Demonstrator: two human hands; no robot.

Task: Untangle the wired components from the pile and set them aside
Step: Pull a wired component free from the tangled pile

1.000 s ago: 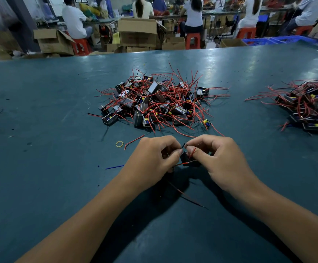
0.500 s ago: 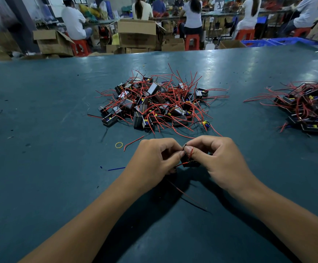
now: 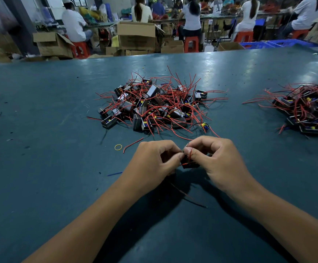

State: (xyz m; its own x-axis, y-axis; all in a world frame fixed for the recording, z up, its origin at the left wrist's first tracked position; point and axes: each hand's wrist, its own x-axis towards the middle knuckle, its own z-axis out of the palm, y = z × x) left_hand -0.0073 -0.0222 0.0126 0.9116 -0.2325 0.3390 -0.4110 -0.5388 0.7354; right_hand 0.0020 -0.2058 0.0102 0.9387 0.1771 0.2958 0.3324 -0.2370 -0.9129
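Left hand (image 3: 154, 160) and right hand (image 3: 215, 158) pinch wires of a half-hidden black component (image 3: 190, 164)

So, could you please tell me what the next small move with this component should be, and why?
Probably ease the red wire free of the small black component: both hands, left and right, pinch it, well clear of the central pile.
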